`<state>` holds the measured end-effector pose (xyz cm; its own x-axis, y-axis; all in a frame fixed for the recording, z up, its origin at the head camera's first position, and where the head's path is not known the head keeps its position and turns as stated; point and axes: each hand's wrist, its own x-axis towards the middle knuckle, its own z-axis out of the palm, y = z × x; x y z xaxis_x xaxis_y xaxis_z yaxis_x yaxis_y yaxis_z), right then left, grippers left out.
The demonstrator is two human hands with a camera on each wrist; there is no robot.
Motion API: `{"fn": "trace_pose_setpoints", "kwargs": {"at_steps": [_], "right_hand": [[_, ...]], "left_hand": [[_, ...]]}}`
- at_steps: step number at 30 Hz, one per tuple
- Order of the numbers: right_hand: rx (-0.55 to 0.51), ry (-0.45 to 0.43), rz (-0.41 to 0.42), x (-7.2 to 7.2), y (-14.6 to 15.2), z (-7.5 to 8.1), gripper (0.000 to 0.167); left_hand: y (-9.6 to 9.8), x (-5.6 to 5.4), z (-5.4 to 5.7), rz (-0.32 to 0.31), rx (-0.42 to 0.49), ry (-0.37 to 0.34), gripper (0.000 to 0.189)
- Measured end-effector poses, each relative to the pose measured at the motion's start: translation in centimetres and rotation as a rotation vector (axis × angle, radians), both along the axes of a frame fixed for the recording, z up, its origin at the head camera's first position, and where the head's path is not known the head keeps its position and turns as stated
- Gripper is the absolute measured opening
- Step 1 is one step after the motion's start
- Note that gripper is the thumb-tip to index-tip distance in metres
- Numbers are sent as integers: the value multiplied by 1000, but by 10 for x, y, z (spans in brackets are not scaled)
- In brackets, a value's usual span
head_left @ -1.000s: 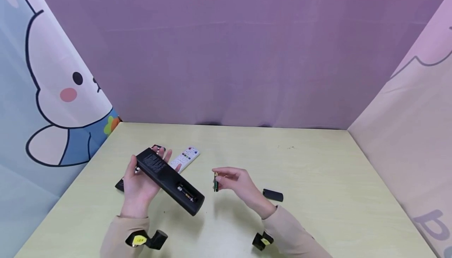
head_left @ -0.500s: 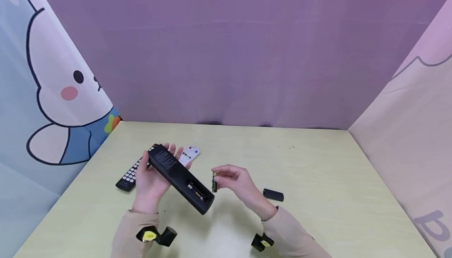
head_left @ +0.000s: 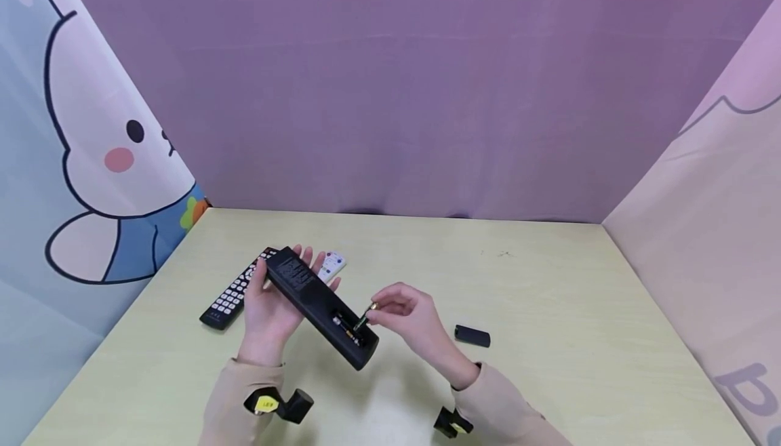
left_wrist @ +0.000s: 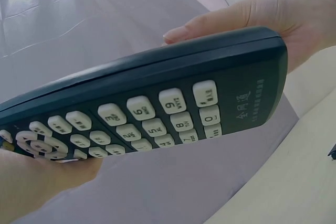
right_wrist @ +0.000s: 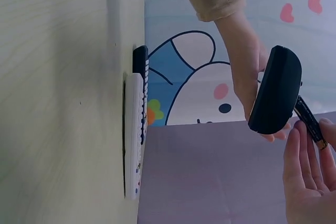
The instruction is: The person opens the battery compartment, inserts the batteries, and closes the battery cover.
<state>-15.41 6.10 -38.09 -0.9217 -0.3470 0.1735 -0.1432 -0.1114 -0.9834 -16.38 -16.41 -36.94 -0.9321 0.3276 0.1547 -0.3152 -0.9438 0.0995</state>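
My left hand (head_left: 271, 314) holds a black remote control (head_left: 317, 303) above the table, its back turned up and its lower end tilted down to the right. In its uncovered compartment lies one battery (head_left: 346, 329). Between thumb and fingertips my right hand (head_left: 411, 317) pinches a second battery (head_left: 364, 317), slanted, with its lower end at the compartment. The right wrist view shows this dark battery (right_wrist: 310, 123) reaching the remote's back edge. White number keys on the held remote (left_wrist: 236, 90) face the left wrist camera. A black battery cover (head_left: 472, 336) lies right of my right hand.
Another black remote (head_left: 224, 303) with white keys lies on the table (head_left: 549, 310) at the left, partly behind my left hand. Beside it a white remote (head_left: 332, 265) is mostly hidden by the held one. A purple curtain (head_left: 390, 93) closes off the back.
My left hand has carried the remote to the right, toward my right hand. The pinched battery has gone from upright and apart to slanted, its end at the compartment.
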Motion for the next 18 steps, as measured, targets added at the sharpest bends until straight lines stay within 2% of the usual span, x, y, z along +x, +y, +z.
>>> {"fn": "trace_pose_setpoints", "kwargs": {"at_steps": [6, 10, 14, 18], "right_hand": [[42, 82, -59, 7, -1, 0, 22], [76, 188, -89, 12, -3, -1, 18], [97, 408, -116, 13, -5, -4, 9], [122, 700, -141, 11, -7, -6, 3]], "left_hand": [[1, 0, 1, 5, -2, 4, 48], [2, 1, 1, 9, -5, 7, 47], [3, 0, 1, 13, -9, 15, 46], [3, 0, 2, 18, -16, 15, 47]]}}
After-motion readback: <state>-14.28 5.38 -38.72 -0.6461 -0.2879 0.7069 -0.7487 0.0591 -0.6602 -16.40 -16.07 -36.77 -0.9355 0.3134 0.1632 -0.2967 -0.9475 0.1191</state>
